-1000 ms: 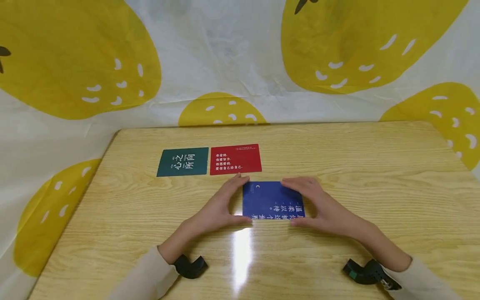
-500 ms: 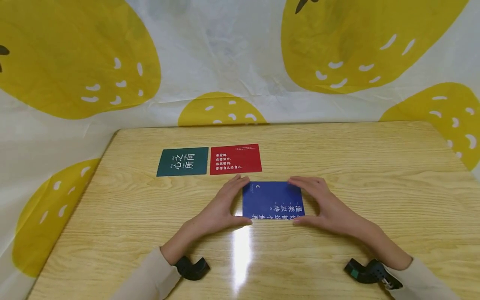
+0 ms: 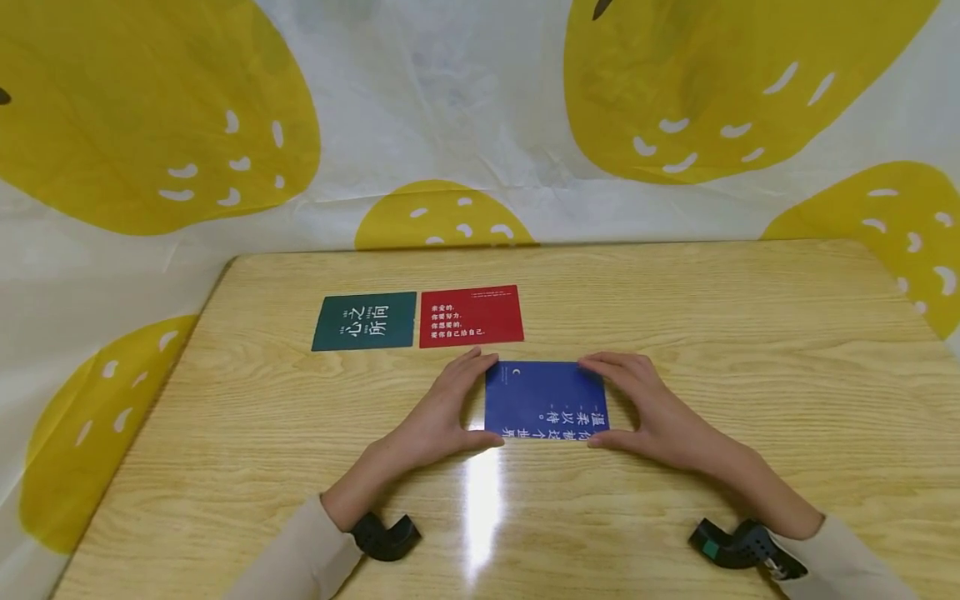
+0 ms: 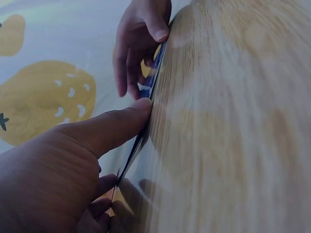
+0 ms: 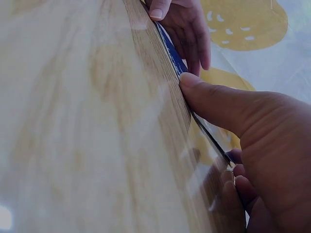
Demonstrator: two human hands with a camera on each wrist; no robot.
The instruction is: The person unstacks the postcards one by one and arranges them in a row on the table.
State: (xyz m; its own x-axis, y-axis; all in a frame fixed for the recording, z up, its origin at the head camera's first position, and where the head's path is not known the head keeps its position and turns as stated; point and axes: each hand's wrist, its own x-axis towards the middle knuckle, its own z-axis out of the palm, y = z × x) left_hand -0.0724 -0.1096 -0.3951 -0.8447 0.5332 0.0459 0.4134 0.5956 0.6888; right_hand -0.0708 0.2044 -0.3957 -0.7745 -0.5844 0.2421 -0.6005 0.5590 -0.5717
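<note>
A blue card (image 3: pixel 536 392) with white writing and a small moon lies on the wood-grain table, its text turned upside down. My left hand (image 3: pixel 435 408) holds its left end, thumb at the near edge and fingertips at the far corner. At the right end my right hand (image 3: pixel 660 412) grips it the same way, thumb in front and fingers behind. Seen edge-on in the left wrist view, the card (image 4: pixel 154 73) runs along the tabletop between both hands. In the right wrist view the thumb presses on the edge of the blue card (image 5: pixel 171 51).
Beyond the hands lie a green card (image 3: pixel 365 322) and, close beside it, a red card (image 3: pixel 471 315). A white cloth with yellow fruit prints (image 3: pixel 480 125) hangs behind the table (image 3: pixel 712 317). Dark bands (image 3: pixel 386 537) sit around both wrists.
My right hand has shifted slightly right along the blue card, uncovering more of its far right edge. The left hand and the cards have stayed practically in place.
</note>
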